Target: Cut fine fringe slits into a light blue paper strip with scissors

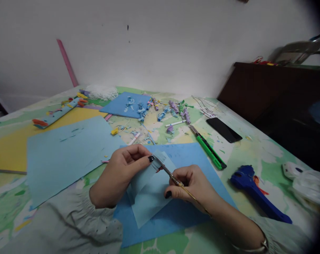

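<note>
My left hand (123, 171) pinches the upper edge of a light blue paper piece (149, 197) between thumb and fingers. In my right hand (193, 183) is a slim pair of scissors (169, 173) with gold-coloured handles, mostly covered by the fingers. Its metal blades lie across the paper's upper part, close to my left thumb, where narrow slit-like lines show. Beneath both hands lies a darker blue sheet (197, 155). A larger light blue sheet (70, 158) is left of my left hand. The green utility knife (209, 150) rests beyond my right hand, blade out.
Rolled, fringed paper pieces (164, 113) and scraps lie toward the wall. A black phone (223, 129), a blue tool resembling a tape dispenser (257, 194) and a glue gun-like white object (292, 170) are at the right. White string (102, 93) sits at the back left.
</note>
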Action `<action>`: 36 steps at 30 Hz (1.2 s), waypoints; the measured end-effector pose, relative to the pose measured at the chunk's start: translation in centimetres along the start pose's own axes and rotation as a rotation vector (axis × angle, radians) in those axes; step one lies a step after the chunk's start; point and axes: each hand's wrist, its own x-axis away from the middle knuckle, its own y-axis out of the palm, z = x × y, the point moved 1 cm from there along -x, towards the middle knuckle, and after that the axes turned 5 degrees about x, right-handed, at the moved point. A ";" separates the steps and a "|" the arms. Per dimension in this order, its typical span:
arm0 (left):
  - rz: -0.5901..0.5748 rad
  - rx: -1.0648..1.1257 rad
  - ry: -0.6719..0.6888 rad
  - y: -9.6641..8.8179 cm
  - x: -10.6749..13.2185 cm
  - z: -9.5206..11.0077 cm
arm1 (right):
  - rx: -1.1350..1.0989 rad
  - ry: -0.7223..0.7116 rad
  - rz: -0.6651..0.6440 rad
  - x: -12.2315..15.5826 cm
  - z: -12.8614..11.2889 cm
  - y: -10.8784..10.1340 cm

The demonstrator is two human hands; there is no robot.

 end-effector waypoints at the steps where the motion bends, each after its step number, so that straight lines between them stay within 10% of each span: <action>1: 0.004 0.000 -0.001 0.0 0.0 0.0 | 0.005 -0.003 0.000 0.0 -0.1 0.0; 36: 0.029 -0.012 0.011 -0.1 0.1 -0.1 | 0.039 -0.002 0.015 0.0 0.1 -0.2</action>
